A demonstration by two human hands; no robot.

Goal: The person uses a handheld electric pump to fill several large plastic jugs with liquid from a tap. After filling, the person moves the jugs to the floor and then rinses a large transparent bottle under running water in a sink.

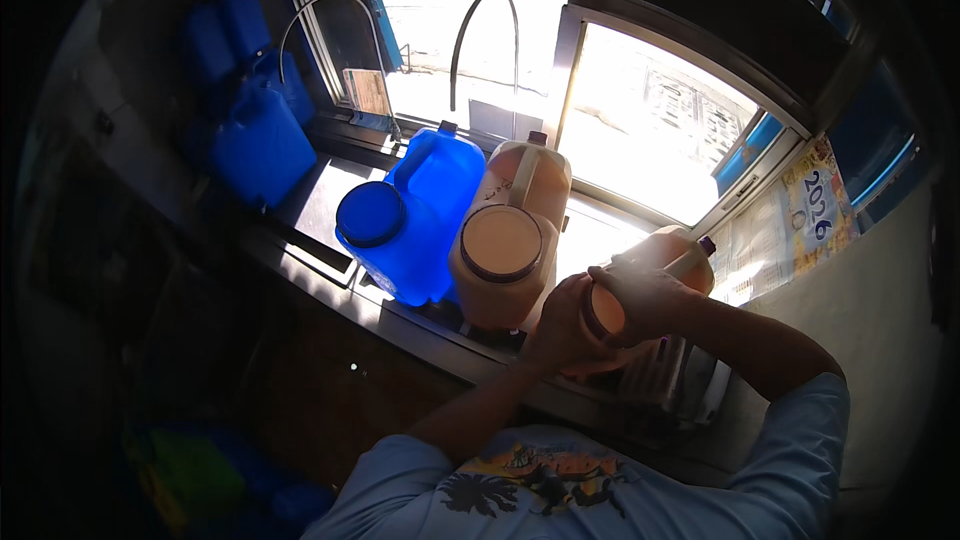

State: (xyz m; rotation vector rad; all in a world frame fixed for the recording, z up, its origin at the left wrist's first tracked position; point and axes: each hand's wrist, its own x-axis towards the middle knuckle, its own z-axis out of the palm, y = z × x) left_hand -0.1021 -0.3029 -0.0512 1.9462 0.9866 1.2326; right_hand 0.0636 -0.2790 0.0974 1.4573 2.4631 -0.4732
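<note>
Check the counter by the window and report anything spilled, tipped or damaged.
Nothing stands out. The blue jug and the orange jug stand upright side by side on the counter, caps on. Both hands, left hand and right hand, grip the capped third jug. No spill shows; the shadowed areas are too dark to judge.

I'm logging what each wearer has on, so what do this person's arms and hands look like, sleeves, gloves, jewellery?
Both the left hand and the right hand are bare, with no gloves, and no ring or watch that shows. The forearms are uncovered too. The person wears a light blue short-sleeved T-shirt with a printed picture of dark palm trees and orange shapes on its front; its sleeves end above the elbows.
</note>
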